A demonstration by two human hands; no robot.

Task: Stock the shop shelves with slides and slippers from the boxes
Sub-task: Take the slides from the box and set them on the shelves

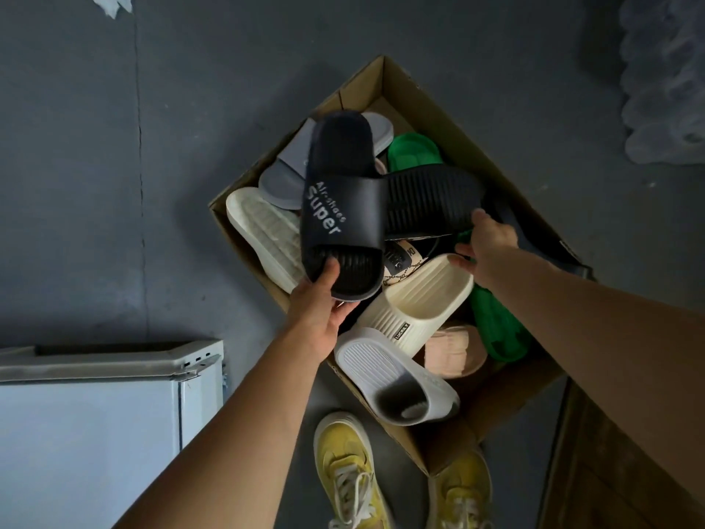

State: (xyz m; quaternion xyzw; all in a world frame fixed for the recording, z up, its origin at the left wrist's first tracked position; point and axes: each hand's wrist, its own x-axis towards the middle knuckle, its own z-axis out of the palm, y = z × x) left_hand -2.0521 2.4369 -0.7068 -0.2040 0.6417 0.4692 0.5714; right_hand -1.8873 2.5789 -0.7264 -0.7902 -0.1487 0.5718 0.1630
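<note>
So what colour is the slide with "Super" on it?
Black slide with white lettering, gripped by the left hand; head view.

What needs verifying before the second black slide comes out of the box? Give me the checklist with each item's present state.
1. Left hand grips the black "Super" rubber slide by its toe end: ok.
2. Right hand has a hold on the upturned black ribbed-sole slide: cannot tell; the fingers reach its end, but the grip is hidden.
3. Both slides are a matching pair: cannot tell; only the second one's sole shows.
4. Nothing lies on the upturned slide: not ok; the held slide overlaps its end.
5. The brown cardboard box stands open: ok.
</note>
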